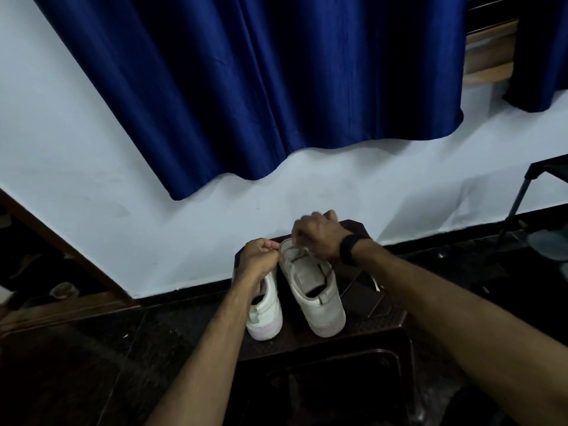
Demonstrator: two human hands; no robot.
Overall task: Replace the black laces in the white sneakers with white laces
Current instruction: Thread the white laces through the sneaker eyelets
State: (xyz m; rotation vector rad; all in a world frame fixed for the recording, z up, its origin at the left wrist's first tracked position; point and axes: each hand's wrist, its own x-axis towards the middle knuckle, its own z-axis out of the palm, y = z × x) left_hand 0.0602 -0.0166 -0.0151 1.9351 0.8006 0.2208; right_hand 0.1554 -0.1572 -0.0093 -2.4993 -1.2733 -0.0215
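On a dark brown plastic stool (pixel 353 336) set against a pale wall, two white sneakers stood side by side with their heels toward the near edge. Both hands worked at the far, toe-side end of the right sneaker (pixel 313 290), which sat slightly tilted and just beside the left sneaker (pixel 266 315). The left hand (pixel 257 256) had its fingers curled tight, thumb and forefinger pinching something small and pale at the shoe's left edge, most likely the end of a white lace (pixel 299 250), though it was too small to be sure. The right hand (pixel 318 238), wearing a black band (pixel 350 249) on the wrist, was curled over the shoe's tongue area with fingertips pressed down at the lace row; what exactly it gripped was hidden under the knuckles. A short white strip (pixel 375 284) lay on the stool to the right of the shoes. No brand mark, label or writing could be read on either sneaker or on the wristband. A deep blue curtain (pixel 276 87) hung on the wall beyond, and a dark metal stand (pixel 522 195) stood at the far right
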